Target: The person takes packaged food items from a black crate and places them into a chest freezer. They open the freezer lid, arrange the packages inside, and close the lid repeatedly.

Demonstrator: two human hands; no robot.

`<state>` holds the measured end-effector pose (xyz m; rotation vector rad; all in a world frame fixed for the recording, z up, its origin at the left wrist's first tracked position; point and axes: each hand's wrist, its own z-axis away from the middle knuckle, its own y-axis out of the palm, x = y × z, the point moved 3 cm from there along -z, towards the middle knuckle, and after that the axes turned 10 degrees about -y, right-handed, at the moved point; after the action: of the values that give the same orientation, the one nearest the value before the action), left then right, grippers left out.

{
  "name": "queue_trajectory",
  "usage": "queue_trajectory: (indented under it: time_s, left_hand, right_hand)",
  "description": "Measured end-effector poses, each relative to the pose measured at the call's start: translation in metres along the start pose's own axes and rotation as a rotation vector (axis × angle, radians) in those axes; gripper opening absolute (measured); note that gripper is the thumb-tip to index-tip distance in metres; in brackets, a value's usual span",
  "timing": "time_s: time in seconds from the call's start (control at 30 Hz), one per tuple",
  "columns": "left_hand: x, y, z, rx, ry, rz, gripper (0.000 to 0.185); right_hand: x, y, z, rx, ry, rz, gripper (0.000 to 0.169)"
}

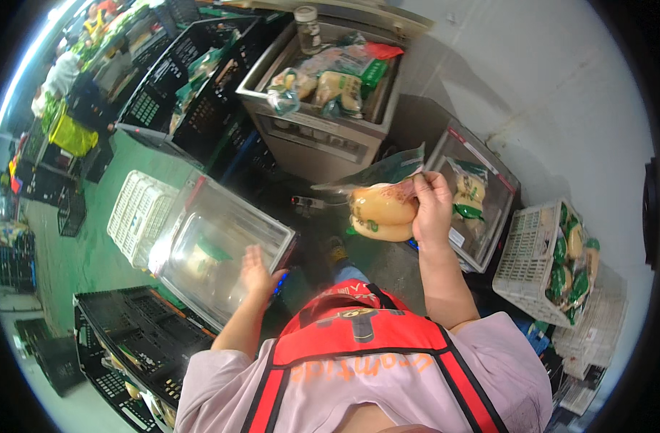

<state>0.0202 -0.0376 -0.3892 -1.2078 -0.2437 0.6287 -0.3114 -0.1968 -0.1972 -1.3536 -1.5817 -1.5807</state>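
My right hand (434,203) pinches the gathered top of a clear printed plastic bag (384,211). A pale yellow food item, apparently poultry, fills that bag, and the loose film flares out to the left. It hangs in the air left of the right-hand vacuum sealer (435,162), whose clear cover shows a filled bag (469,189) beneath it. My left hand (258,273) holds nothing; its palm lies flat at the near edge of the clear lid of the left vacuum sealer (227,211). Through that hazy lid a bag with a green part (205,260) shows.
Filled bags (338,89) and a lidded jar (308,32) rest on a steel machine (319,138) ahead. Black crates (167,70) stand left; another crate stack (146,330) is near left. A white basket (527,260) holds bagged goods at right. A power strip (307,202) lies below.
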Motion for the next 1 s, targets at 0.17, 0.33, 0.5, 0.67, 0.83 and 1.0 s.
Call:
queue_trajectory:
  time_s: [0.17,0.33,0.5,0.67,0.83,1.0]
  left_hand:
    - [-0.164,-0.043,0.052,0.574,0.584,1.321,0.115]
    - [-0.231,-0.050,0.084,0.985,0.473,1.424,0.086]
    - [-0.268,-0.051,0.105,1.169,0.224,1.708,0.070]
    - [-0.269,-0.033,0.090,0.926,0.127,1.723,0.059]
    - [-0.260,-0.064,0.088,0.583,0.032,1.713,0.064]
    - [-0.221,-0.071,0.100,0.305,-0.143,1.742,0.068]
  right_hand:
    - [0.005,-0.036,0.031,0.018,0.154,-0.046,0.003]
    - [-0.001,-0.068,0.031,-0.025,0.365,-0.182,0.006]
    - [-0.023,-0.175,-0.055,-0.013,0.050,0.448,0.026]
    - [-0.069,-0.383,-0.142,-0.214,0.342,1.308,0.069]
    - [-0.143,-0.498,-0.166,-0.083,0.802,1.069,0.073]
    - [-0.158,-0.504,-0.169,-0.078,1.041,0.656,0.064]
